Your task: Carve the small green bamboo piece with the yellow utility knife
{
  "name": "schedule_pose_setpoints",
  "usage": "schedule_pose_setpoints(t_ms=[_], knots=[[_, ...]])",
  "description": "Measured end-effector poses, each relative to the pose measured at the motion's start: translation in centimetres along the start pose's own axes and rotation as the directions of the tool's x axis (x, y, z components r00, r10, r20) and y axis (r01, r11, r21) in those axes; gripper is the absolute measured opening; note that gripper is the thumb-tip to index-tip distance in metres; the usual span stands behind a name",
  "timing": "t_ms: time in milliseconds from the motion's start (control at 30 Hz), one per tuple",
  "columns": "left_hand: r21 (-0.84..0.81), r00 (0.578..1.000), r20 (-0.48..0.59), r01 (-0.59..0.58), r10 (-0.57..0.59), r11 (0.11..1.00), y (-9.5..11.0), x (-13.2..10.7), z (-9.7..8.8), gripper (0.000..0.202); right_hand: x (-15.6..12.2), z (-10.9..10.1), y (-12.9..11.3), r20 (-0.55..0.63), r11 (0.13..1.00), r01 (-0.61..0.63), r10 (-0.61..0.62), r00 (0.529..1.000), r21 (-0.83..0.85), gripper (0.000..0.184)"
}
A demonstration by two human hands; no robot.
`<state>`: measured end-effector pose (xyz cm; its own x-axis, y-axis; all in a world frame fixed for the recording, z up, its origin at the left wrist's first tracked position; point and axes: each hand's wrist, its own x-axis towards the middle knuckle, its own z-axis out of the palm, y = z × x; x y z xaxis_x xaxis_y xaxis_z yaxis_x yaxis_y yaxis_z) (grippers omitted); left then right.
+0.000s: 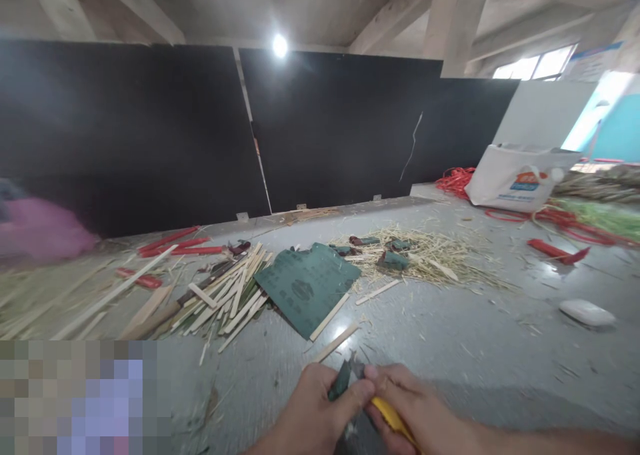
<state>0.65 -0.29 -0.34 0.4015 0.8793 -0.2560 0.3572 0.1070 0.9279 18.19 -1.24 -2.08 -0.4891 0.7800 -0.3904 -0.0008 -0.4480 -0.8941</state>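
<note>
At the bottom middle of the head view, my left hand [320,402] is closed, with a folded piece of green sandpaper [340,382] between thumb and fingers. My right hand [415,402] grips a yellow utility knife [393,415]; its grey blade end [357,367] lies right beside the folded piece. The hands touch at the thumbs. Beyond them lies a larger green sandpaper sheet [310,288] with dark printed marks. Curled green scraps [394,260] with dark red undersides rest on straw-like shavings.
Pale wooden strips [240,295] are heaped left of the sheet, near red sticks [175,245]. Thin shavings [445,262] cover the floor at right. A white bag [520,175], red strapping [455,180] and a white oval object [586,313] are farther right. A black panel [340,122] stands behind.
</note>
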Motion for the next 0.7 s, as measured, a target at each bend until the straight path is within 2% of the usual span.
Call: schedule_pose_setpoints(t_ms=[133,267,400,533,633,700], knots=[[0.068,0.997,-0.079,0.013,-0.008,0.998,-0.1,0.0,0.1,0.059,1.0,-1.2,-1.2,-0.125,0.989,-0.069,0.085,0.988,0.131,0.066],[0.060,0.997,-0.070,0.029,-0.025,0.998,-0.9,0.3,0.1,0.057,1.8,-2.4,-2.2,-0.089,0.985,-0.020,0.036,0.995,0.170,0.054],[0.057,0.999,-0.048,0.008,-0.006,0.998,-1.1,0.4,-0.1,0.044,1.9,-2.3,-1.4,-0.042,0.993,0.071,-0.067,0.997,0.096,0.056],[0.091,0.997,0.020,-0.071,0.069,0.993,0.1,0.1,-0.5,0.027,1.8,-2.2,-1.0,0.010,0.997,0.078,-0.078,0.997,0.004,0.064],[0.064,0.988,0.024,-0.152,0.151,0.986,0.9,-0.2,-0.7,0.022,1.8,-2.3,-1.3,0.019,0.993,0.107,-0.106,0.994,-0.046,0.066],[0.038,0.992,0.018,-0.125,0.124,0.991,0.9,-0.3,-0.6,0.021,1.8,-2.4,-1.4,0.024,0.987,0.141,-0.139,0.990,-0.072,0.065]])
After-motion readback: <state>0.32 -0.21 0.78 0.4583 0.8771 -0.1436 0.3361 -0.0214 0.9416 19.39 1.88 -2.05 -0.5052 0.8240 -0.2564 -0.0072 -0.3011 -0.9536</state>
